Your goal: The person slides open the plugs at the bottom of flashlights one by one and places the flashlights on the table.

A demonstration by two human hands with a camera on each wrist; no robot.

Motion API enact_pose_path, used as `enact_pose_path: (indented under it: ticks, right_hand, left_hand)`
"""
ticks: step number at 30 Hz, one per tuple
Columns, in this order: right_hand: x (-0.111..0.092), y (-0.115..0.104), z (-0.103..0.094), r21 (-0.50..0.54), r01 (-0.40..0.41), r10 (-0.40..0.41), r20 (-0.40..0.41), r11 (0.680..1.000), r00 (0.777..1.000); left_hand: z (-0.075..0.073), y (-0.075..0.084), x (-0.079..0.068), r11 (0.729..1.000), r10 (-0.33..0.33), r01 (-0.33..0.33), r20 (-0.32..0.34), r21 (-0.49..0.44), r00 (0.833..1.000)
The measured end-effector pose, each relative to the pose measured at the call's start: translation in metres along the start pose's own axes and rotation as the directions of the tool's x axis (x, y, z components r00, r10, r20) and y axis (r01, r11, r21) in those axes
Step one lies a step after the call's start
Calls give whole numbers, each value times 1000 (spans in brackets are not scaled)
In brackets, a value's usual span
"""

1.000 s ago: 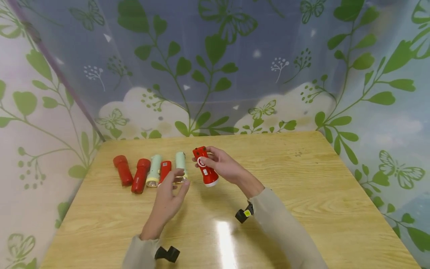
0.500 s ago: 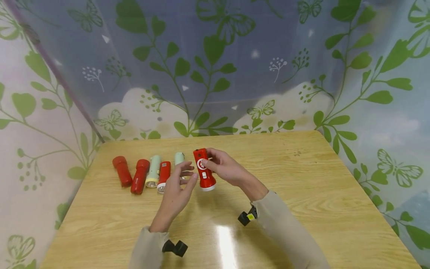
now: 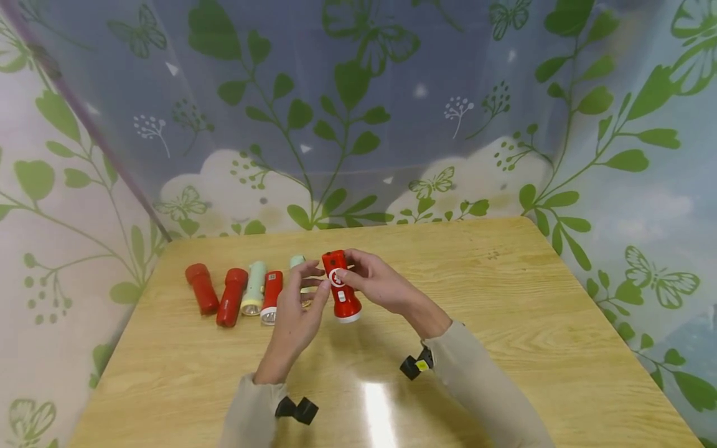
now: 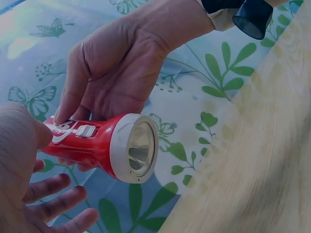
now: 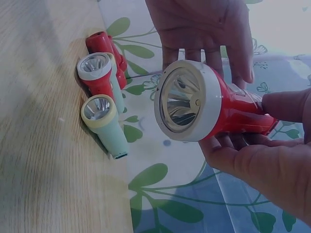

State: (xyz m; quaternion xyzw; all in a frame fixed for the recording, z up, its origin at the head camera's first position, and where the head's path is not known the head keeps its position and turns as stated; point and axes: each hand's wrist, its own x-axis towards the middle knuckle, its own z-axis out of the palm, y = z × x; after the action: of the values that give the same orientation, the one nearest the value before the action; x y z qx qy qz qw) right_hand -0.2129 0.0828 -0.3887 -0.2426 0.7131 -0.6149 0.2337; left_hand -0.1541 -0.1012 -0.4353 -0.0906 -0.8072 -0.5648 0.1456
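Observation:
My right hand grips a red flashlight with a white rim, thumb on top by its white round emblem. The flashlight is held above the table, its clear lens facing the right wrist camera. A white slide switch shows on its body in the left wrist view. Close to the flashlight's left side is my left hand, fingers spread and relaxed, curled round nothing. In the left wrist view the left thumb overlaps the tail end of the flashlight.
On the wooden table, left of the hands, lies a row of flashlights: two all-red ones, a mint-green one, a red one with white rim. Another mint-green flashlight is partly behind the left hand. A leaf-patterned curtain surrounds the table.
The left hand has moved right and up to the held flashlight, uncovering the red white-rimmed one in the row. The right hand has turned the flashlight a little more upright and lowered it slightly.

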Motion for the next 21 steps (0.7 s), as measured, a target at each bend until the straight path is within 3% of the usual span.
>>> enact_pose_path:
  ticks: [6,13,21]
  right_hand:
    - [0,-1,-1,8,9,-9,17,1000,1000]
    - [0,1,2,27,6,-6,31,1000,1000]
    - [2,3,3,14,9,-10,40,1000,999]
  left_hand:
    - [-1,3,6,999,37,-37,-19,16,999]
    - [-1,2,6,999,37,-37,-1,2,999]
    - [0,0,7,995,16,-12,41,-104,999]
